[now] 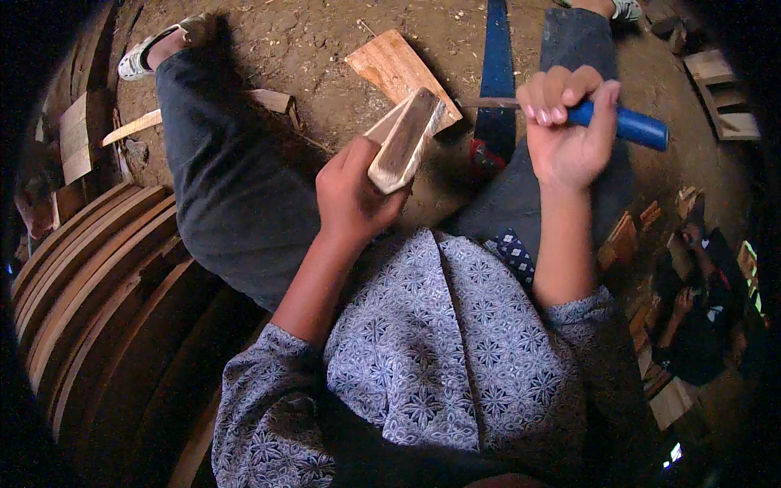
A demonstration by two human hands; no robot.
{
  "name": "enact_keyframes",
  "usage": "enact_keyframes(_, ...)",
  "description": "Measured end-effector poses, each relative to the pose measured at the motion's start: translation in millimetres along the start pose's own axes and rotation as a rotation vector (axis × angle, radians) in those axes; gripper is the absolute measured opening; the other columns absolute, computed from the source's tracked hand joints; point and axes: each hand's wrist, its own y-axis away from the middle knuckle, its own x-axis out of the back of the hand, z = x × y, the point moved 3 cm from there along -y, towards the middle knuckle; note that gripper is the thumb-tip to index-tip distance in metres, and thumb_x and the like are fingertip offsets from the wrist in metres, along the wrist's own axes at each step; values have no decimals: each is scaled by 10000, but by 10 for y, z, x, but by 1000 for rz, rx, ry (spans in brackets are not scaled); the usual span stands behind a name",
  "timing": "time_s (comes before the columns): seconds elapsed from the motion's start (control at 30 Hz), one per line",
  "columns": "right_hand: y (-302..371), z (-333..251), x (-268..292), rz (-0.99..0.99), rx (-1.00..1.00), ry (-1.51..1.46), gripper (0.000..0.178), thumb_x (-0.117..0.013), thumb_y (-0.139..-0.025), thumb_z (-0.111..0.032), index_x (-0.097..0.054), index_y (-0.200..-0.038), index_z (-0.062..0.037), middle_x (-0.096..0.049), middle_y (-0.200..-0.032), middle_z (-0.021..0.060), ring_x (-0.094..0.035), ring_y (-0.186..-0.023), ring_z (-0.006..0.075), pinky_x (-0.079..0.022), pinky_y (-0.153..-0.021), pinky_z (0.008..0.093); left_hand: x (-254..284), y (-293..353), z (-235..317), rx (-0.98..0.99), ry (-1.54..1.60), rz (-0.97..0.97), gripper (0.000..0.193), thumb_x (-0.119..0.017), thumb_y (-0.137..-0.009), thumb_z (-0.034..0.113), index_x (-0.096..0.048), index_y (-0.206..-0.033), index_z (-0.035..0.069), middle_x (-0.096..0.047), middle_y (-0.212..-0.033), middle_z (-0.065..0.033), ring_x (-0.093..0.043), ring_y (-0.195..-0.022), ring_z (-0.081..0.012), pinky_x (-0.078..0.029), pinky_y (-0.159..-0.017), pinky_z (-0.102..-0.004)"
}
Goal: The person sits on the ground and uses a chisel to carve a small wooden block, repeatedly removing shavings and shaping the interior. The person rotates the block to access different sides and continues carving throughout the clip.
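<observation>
My left hand (355,189) grips a wooden block (413,134) with a dark, weathered face and a pale cut edge, tilted up above the ground. In my right hand (572,130) is a chisel (625,127) with a blue handle and a narrow metal blade. Its blade points left toward the block, with a small gap between them. Beyond the block, a flat reddish wood board (399,69) lies on the dirt. A blue-bladed hand saw (497,73) with a red and black handle lies between my legs, its handle partly shadowed.
Long curved-looking planks (89,268) are stacked to my left. A wood strip (134,127) and a small offcut (271,101) lie near my left leg. At the right are a wooden frame piece (726,93), scattered wood scraps (622,240) and another person (700,301) in dark clothing.
</observation>
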Motion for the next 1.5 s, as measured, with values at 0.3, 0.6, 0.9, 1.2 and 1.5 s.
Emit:
enact_keyframes(0.3,437,226,-43,-19,-378,548,519,-516,-947,-458,-575,-1150,16,-477,-710,-16,-454,-672,87,-376,-632,245,296,157,279,-492,36,224,277,-750,-581,140,-528,-707,34,-530,-627,-98,-545,-544,-255,-403,-463,-341)
enact_keyframes(0.6,528,586,-5,158,-536,334,460,-590,-922,-386,-580,-1163,6,-628,-1079,69,-574,-1033,145,-410,-961,302,265,158,256,-542,55,208,269,-733,-551,104,-549,-724,11,-533,-618,-95,-531,-542,-249,-374,-457,-336)
enact_keyframes(0.9,527,567,-167,136,-545,441,491,-712,-842,-338,-612,-1127,48,-660,-1020,89,-605,-955,146,-461,-858,268,-89,202,168,-86,222,-52,370,-796,-616,129,-577,-912,90,-404,-1297,-223,-394,-1223,-446,-360,-1002,-527)
enact_keyframes(1.2,448,560,-57,117,-740,446,407,-674,-854,-258,-612,-1138,26,-657,-1019,90,-615,-929,145,-478,-833,276,34,184,215,-243,-14,-119,525,-828,-638,261,-593,-1097,167,-338,-1378,-216,-351,-1291,-464,-285,-1049,-607)
enact_keyframes(1.5,397,685,-53,-48,-723,403,402,-574,-926,-297,-587,-1197,0,-654,-1011,82,-607,-836,93,-486,-742,218,134,-32,-129,322,495,-403,350,-588,-936,279,-563,-1130,-11,-629,-921,-77,-546,-876,-108,-459,-779,-277)
